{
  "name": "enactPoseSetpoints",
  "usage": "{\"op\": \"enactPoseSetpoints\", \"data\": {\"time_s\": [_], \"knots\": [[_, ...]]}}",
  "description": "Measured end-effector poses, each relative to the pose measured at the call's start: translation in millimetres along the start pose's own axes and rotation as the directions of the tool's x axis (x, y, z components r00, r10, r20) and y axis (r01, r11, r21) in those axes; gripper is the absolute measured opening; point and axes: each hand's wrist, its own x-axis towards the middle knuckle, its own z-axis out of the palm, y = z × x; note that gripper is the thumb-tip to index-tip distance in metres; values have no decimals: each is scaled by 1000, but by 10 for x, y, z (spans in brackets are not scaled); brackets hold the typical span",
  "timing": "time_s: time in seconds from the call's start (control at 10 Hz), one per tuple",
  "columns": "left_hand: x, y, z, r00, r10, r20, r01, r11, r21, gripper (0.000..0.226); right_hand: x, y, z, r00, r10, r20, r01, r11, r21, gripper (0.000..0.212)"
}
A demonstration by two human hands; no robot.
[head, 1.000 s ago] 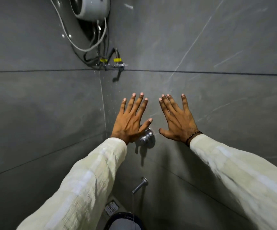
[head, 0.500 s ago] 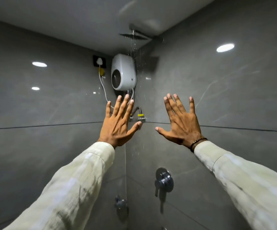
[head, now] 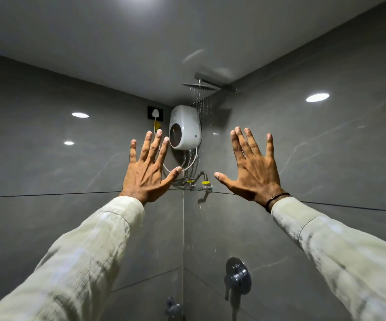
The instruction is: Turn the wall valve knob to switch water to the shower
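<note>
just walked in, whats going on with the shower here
A person holds both hands up, open and spread, touching nothing: left hand, right hand. Water is falling from the overhead shower head in the corner. The wall valve knob sits below, untouched, so the switch to the shower looks done.

Pale cream woven sleeves [head: 90, 256]; dark beaded bracelet [head: 276, 198] on right wrist.

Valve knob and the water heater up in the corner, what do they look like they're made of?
The valve knob looks like polished chrome-plated metal: silvery, with bright mirror-like highlights on its round plate. The water heater looks like glossy white plastic, judging by its smooth rounded shell and soft sheen, though enamelled metal can't be ruled out.
</note>
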Motion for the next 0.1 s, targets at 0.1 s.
{"op": "enactPoseSetpoints", "data": {"time_s": [0.1], "knots": [[12,-15,-25,1000,-8,6,8,1000,-3,92,24,-2,-65,1000,6,19,-6,1000,4,117]]}}
